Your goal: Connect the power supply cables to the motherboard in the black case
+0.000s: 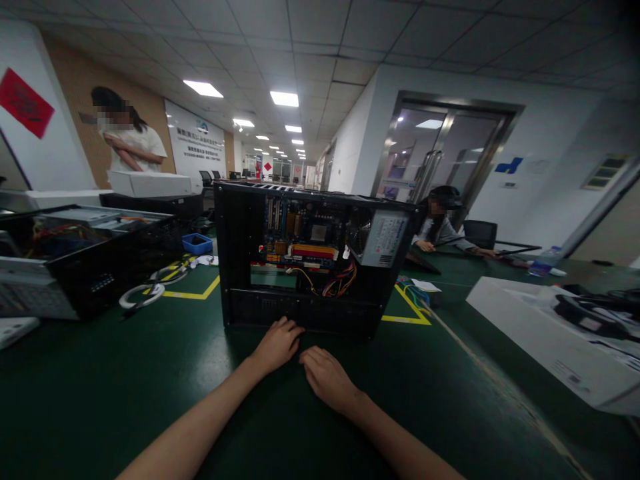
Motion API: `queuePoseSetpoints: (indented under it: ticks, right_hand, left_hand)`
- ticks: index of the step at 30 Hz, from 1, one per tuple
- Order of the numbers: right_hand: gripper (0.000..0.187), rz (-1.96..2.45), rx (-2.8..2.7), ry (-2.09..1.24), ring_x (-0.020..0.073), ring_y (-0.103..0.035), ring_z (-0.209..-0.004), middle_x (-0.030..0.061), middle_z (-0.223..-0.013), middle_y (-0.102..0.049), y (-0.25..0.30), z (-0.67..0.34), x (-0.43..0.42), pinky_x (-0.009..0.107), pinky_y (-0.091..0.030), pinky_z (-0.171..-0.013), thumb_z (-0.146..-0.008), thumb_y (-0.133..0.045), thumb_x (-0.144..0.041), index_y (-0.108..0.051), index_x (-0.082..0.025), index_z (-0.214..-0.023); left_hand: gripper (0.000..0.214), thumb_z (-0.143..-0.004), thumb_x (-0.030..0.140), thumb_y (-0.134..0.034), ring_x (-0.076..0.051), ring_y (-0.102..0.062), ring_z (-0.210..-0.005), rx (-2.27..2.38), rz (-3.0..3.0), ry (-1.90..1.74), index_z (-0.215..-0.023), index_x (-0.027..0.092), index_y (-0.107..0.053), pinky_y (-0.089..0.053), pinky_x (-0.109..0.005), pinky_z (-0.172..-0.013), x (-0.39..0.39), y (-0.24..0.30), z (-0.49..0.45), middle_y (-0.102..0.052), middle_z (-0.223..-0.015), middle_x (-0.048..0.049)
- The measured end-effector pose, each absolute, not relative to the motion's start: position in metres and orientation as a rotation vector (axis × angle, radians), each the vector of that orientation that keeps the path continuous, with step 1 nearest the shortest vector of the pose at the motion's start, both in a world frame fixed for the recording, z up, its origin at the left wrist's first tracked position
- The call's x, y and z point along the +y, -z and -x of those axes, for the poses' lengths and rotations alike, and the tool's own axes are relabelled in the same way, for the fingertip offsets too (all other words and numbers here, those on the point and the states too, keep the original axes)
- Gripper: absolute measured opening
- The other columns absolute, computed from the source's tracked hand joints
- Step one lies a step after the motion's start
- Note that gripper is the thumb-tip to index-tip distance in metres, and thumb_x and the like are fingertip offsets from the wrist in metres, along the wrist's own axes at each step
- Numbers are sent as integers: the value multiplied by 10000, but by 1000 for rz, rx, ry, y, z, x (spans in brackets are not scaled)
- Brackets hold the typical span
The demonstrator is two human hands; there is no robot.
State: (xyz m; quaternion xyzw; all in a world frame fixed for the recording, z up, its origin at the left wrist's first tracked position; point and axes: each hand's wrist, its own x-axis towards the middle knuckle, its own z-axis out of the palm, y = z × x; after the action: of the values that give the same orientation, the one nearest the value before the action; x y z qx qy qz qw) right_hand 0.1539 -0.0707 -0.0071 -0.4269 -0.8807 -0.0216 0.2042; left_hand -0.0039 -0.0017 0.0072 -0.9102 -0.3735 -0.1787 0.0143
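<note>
An open black computer case (pixel 240 253) stands on the green table (pixel 150 373), its side off, showing the motherboard (pixel 305 233), coloured wires (pixel 340 280) and a silver power supply (pixel 383 239). My left hand (pixel 277 343) rests on the table with its fingers touching the case's lower front edge, lying flat and holding nothing. Beside it, my right hand (pixel 326 377) lies palm down on the table just short of the case, fingers stretched out and empty.
Another open case (pixel 75 267) sits at the left, with white cable coils (pixel 143 293) and a blue bin (pixel 197 243) behind. A white box (pixel 545 340) lies at the right. One person (pixel 131 143) stands at the back left; another (pixel 440 230) sits at the table behind.
</note>
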Motion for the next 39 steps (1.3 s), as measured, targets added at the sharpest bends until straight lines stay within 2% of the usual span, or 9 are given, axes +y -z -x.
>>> queuePoseSetpoints:
  ticks: [13, 17, 22, 26, 32, 35, 39]
  right_hand:
    - [241, 1132, -2482, 28, 165, -516, -874, 58, -917, -570, -3, -154, -70, 323, -420, -788, -804, -371, -88, -516, -183, -972]
    - [276, 1024, -2320, -82, 153, -505, -932, 55, -963, -567, -37, -161, -57, 314, -385, -856, -818, -344, -96, -511, -192, -1016]
    - [230, 1122, -2027, -176, 151, -523, -899, 53, -933, -572, -99, -174, -20, 291, -378, -840, -828, -348, -148, -537, -194, -949]
    - [145, 1206, -2082, -341, 130, -555, -736, 22, -794, -592, -123, -175, 24, 256, -415, -740, -776, -440, -130, -557, -183, -844]
    - [91, 1604, -2083, -874, 76, -530, -484, -16, -564, -549, -109, -162, 83, 171, -429, -499, -719, -468, -57, -524, -129, -716]
    - [89, 1797, -2081, -941, 69, -502, -437, -33, -484, -505, -101, -157, 99, 157, -416, -453, -696, -500, -69, -501, -128, -629]
    - [62, 1931, -2166, -989, 94, -493, -413, -30, -466, -511, -95, -152, 111, 209, -428, -451, -648, -573, -124, -518, -129, -620]
  left_hand:
    - [288, -820, 175, -442, -213, -447, -950, -1170, 2846, 537, -1097, 203, -515, -366, -343, -823, -1, -6, 5, -541, -965, -65]
    - [273, -816, 185, -442, -215, -450, -943, -1165, 2844, 526, -1078, 198, -520, -360, -351, -825, -3, -9, 5, -540, -951, -65]
    - [281, -805, 174, -448, -218, -452, -921, -1159, 2833, 514, -1074, 198, -528, -366, -345, -806, -4, -12, 4, -542, -940, -62]
    - [278, -799, 165, -450, -219, -447, -920, -1151, 2828, 515, -1063, 186, -534, -369, -339, -804, -3, -12, 4, -542, -927, -65]
    - [284, -799, 169, -445, -216, -455, -917, -1155, 2838, 519, -1069, 199, -530, -381, -343, -805, -2, -9, 5, -541, -931, -58]
    - [297, -800, 168, -446, -210, -459, -927, -1144, 2847, 526, -1086, 202, -520, -366, -349, -845, -2, -9, 6, -538, -940, -58]
    - [295, -803, 174, -449, -210, -456, -944, -1151, 2845, 533, -1089, 207, -518, -355, -353, -869, -2, -10, 6, -537, -940, -55]
